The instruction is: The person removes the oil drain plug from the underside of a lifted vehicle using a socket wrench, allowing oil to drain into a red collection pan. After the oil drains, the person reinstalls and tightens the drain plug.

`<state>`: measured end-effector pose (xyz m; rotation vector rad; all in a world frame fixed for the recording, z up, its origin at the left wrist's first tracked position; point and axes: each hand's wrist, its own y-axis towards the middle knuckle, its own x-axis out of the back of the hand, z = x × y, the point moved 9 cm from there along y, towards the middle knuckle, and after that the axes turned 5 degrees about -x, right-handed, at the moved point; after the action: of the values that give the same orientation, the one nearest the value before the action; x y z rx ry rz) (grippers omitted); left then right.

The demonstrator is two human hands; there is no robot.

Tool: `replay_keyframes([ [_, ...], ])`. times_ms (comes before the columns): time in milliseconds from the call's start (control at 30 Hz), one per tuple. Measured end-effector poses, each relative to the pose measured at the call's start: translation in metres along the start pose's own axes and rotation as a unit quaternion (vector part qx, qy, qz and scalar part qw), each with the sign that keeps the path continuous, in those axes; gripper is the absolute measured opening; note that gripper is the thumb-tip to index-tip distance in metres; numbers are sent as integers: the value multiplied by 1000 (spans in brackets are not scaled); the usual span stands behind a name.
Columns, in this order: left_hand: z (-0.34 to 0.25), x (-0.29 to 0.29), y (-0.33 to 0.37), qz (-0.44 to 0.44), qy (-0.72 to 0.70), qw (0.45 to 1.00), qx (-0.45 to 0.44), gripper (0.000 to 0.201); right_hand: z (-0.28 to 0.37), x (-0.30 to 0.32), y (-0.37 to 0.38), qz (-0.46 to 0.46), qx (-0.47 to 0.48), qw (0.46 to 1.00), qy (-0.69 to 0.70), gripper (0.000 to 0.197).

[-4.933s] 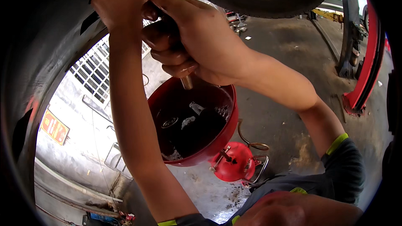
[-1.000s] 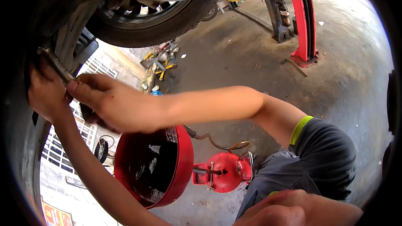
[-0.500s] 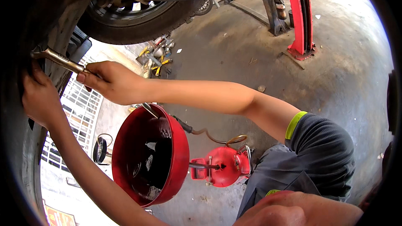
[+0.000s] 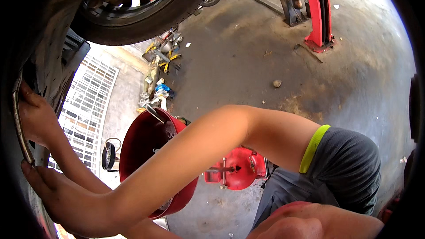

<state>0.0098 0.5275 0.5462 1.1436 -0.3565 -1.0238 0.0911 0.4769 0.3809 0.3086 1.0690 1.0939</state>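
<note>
At the far left a long metal wrench [image 4: 20, 126] stands nearly upright along the vehicle's dark underside [image 4: 48, 48]. My right hand [image 4: 57, 199] is closed at the lower end of its handle, with the right arm crossing over the left forearm. Higher up, my left hand [image 4: 37, 117] is closed by the wrench's upper end, its fingertips partly hidden against the vehicle. Shadow hides what the wrench head sits on. Beneath my right forearm, the red drain bowl [image 4: 133, 141] is partly covered from sight.
A red tank [image 4: 239, 172] stands behind the bowl on the floor. A wheel with its tyre [image 4: 133, 31] hangs overhead. Further off are a red lift post [image 4: 318, 17], a white grating [image 4: 84, 106] and a pile of tools and parts [image 4: 161, 57]. A small gauge [image 4: 108, 156] sits beside the bowl.
The wrench has swung from sloping across to nearly upright, and my right hand has moved down and left with its handle. My left hand stays by the upper end. The view has shifted slightly.
</note>
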Motion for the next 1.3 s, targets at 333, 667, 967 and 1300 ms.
replay_keyframes([
  [333,-35,37,5,-31,-75,997,19,43,84,123,5,-84,139,884,-439,25],
  [667,-50,79,5,-139,-166,976,28,27,90,140,31,-62,178,815,-548,51],
  [967,-31,49,16,-79,-53,995,14,36,-1,10,-1,-5,6,996,-89,47],
  [1300,-34,74,-6,-114,-177,977,28,36,42,79,-8,9,-72,976,-204,63],
])
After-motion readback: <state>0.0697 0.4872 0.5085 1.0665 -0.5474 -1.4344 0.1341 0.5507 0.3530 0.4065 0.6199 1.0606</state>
